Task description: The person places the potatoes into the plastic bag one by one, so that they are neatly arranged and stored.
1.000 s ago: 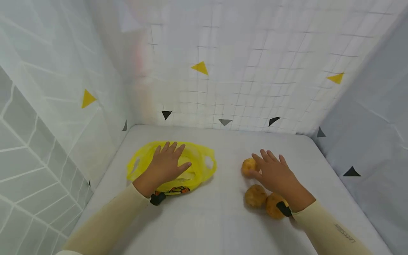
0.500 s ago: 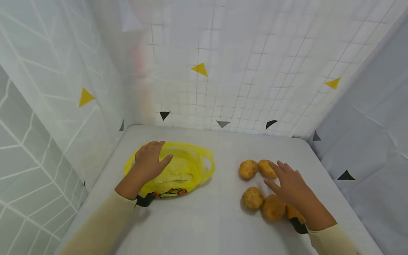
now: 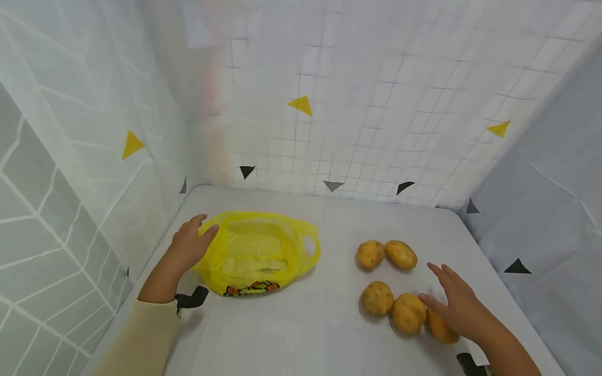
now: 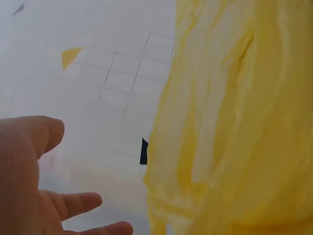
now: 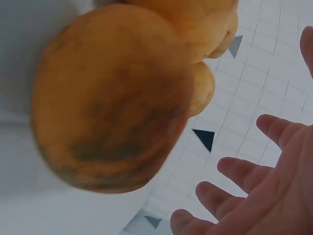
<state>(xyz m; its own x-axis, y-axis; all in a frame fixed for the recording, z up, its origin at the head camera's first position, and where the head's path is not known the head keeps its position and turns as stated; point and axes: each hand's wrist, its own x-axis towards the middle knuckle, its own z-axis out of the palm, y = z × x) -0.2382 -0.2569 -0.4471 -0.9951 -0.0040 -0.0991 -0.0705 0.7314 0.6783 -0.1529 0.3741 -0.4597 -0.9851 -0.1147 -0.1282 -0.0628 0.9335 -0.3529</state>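
Observation:
A yellow plastic bag (image 3: 256, 250) lies on the left of the white table with its mouth spread wide and a looped handle at its right end. My left hand (image 3: 190, 245) is at the bag's left end, fingers loosely extended and holding nothing; its fingertips overlap the bag's edge in the head view. On the right are several potatoes, two at the back (image 3: 370, 255) and a front row of three (image 3: 409, 314). My right hand (image 3: 456, 303) hovers over the rightmost front potato (image 3: 442, 328), partly hiding it. In the right wrist view its fingers are spread beside that potato (image 5: 115, 103), gripping nothing.
The white table (image 3: 291, 339) has bare surface between bag and potatoes and along the front. Pale sheets with yellow and black triangles (image 3: 301, 105) enclose it at the back and both sides. A black wrist strap piece (image 3: 192, 297) sticks out from the left wrist.
My left hand has drawn back leftward from over the bag, uncovering its opening. My right hand has moved right and toward me, revealing the back right potato and more of the front row.

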